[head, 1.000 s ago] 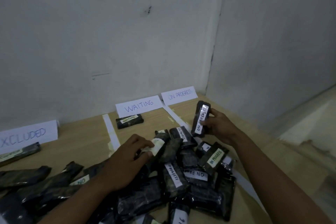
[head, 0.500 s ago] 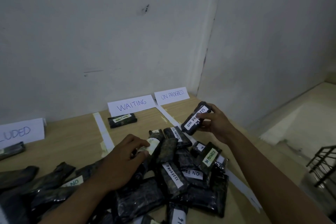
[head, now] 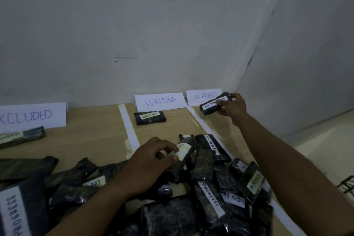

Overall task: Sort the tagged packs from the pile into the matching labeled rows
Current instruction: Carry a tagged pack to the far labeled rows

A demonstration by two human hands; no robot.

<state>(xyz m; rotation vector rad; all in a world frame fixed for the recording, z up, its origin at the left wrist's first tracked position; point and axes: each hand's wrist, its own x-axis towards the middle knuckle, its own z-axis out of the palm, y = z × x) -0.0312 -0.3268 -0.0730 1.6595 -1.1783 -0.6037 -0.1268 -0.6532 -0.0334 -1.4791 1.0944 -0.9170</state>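
Right hand (head: 232, 108) extended toward the back wall, fingers closed around one end of a dark pack tagged ON PROGRESS (head: 215, 104), which hangs just above the table (head: 92, 140) in front of the ON PROGRESS sign (head: 203, 96), at the head of the rightmost row. Left hand (head: 151, 163) lies on the pile (head: 201, 188) nearer the camera, thumb and fingers pinching a second pack by its pale tag (head: 183, 150) (the wording is too blurred to read). One pack tagged WAITING (head: 149, 118) already lies below the WAITING sign (head: 160, 100), with white tape strips (head: 128, 126) dividing the rows; at far left another pack (head: 21, 137) rests below the EXCLUDED sign (head: 32, 115). Judging by their crinkled, glossy wrapping, the packs look light and soft, likely somewhat slippery, so a grip across the short width near one end, tag facing up, should hold best. Most of the pile appears unsorted.
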